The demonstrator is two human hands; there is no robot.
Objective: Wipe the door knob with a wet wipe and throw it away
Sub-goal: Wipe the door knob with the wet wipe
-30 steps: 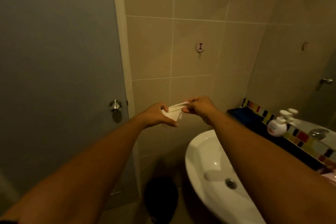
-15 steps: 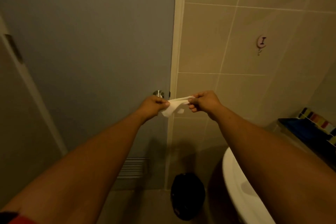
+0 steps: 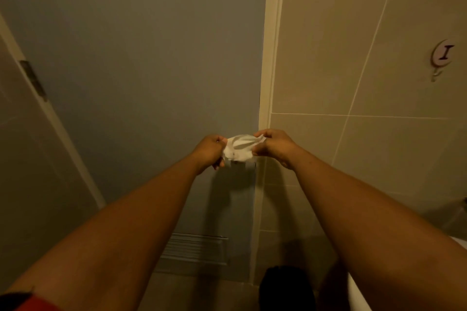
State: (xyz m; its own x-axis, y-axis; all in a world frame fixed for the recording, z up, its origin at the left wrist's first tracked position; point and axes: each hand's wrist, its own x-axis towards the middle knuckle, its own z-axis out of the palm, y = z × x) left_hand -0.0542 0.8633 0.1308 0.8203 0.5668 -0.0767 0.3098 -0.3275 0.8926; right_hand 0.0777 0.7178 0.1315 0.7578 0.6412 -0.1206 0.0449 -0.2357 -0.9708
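Both hands are closed in pinch grips on the crumpled white wet wipe (image 3: 238, 148): the left hand (image 3: 209, 151) grips its left end and the right hand (image 3: 274, 145) its right end, holding it spread between them in front of the plain grey door (image 3: 141, 63). Hands and wipe sit at the door's right edge, just beside the cream door frame (image 3: 271, 58); the door knob is hidden behind them. Below, a dark round bin (image 3: 286, 288) stands on the floor, well apart from the hands.
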